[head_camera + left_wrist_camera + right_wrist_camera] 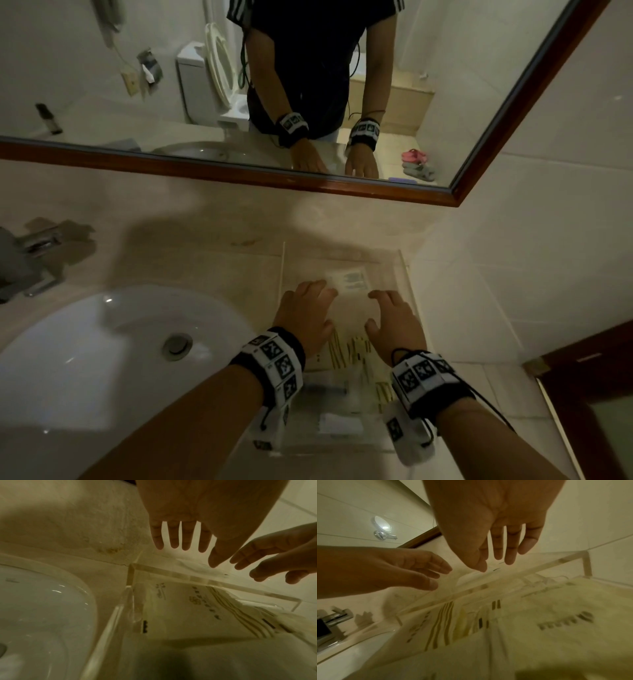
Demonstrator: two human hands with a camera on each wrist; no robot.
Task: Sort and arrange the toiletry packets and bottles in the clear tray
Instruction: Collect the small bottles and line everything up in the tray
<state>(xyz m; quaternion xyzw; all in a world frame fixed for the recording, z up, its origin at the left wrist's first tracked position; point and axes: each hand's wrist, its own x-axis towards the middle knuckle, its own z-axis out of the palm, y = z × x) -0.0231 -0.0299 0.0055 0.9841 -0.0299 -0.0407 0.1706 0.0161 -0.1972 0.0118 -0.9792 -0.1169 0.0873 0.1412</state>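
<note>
Both hands, left hand [305, 310] and right hand [394, 320], hovered flat-fingered, holding nothing. Small white rectangular packet [349, 280] lay at twelve o'clock in clear acrylic tray [283, 270], probably nearer left.

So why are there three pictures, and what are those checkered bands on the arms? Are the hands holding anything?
One picture comes from a camera on the person's head, and the other two from cameras strapped to the wrists, inside those checkered bands. They look along the fingers. The left hand and right hand are both open above a clear tray on the counter beside a white sink. Neither holds anything. Flat toiletry packets lie in the tray. The mirror above shows the same hands.
</note>
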